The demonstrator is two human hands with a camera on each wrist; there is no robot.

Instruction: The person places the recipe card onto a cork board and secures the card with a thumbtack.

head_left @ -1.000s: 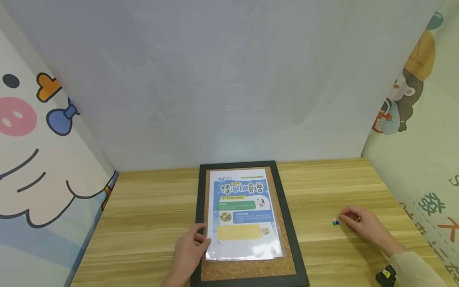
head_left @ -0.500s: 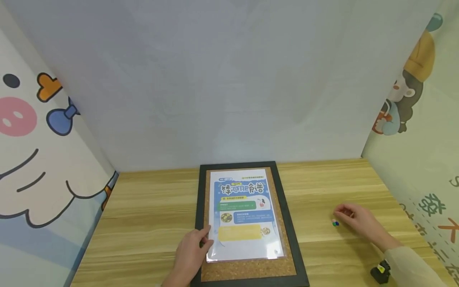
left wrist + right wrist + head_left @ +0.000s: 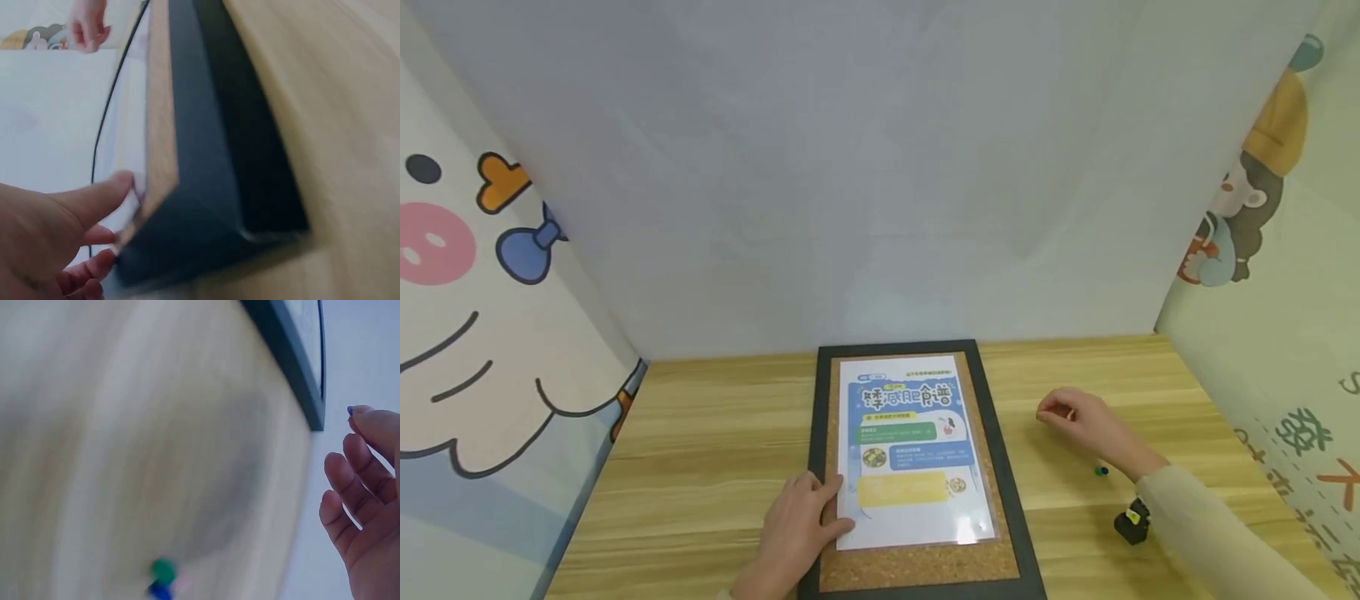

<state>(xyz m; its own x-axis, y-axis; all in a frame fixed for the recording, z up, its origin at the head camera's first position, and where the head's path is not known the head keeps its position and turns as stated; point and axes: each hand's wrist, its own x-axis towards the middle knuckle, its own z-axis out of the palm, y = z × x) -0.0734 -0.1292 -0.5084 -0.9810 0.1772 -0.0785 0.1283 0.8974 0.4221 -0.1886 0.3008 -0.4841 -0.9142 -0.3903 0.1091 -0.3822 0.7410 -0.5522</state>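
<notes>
Poster (image 3: 916, 454): glossy, white-edged, blue print, green and yellow panels.

Sheet (image 3: 914, 454): big heading has "减肥食谱", opening part unclear; smaller lines too small to read. Right wall (image 3: 1262, 358): "發", "S", other characters partly cut off.

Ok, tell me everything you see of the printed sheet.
The printed sheet is a glossy, perhaps laminated, white rectangle with a blue design, large Chinese title characters and green, blue and yellow panels. It lies flat on the cork board, inside the black frame, glare near its bottom edge. The left hand touches its lower left edge.
</notes>
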